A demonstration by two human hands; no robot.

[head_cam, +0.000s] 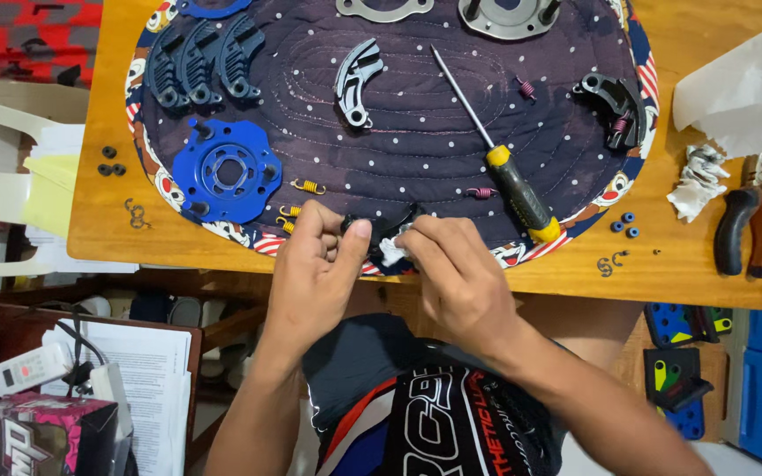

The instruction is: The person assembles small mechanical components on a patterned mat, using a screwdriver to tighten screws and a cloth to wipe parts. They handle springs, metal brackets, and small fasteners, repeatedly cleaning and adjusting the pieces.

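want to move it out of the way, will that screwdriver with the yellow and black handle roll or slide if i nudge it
The screwdriver probably rolls little: it lies on a quilted mat that should grip it. Its round thin shaft suggests rolling on bare wood. The thick handle likely makes it tail-heavy when lifted.

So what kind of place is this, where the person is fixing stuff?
Probably a home workbench for small engine parts, not a shop. A wooden table holds a quilted mat with metal parts, a screwdriver and pliers; household papers sit below.
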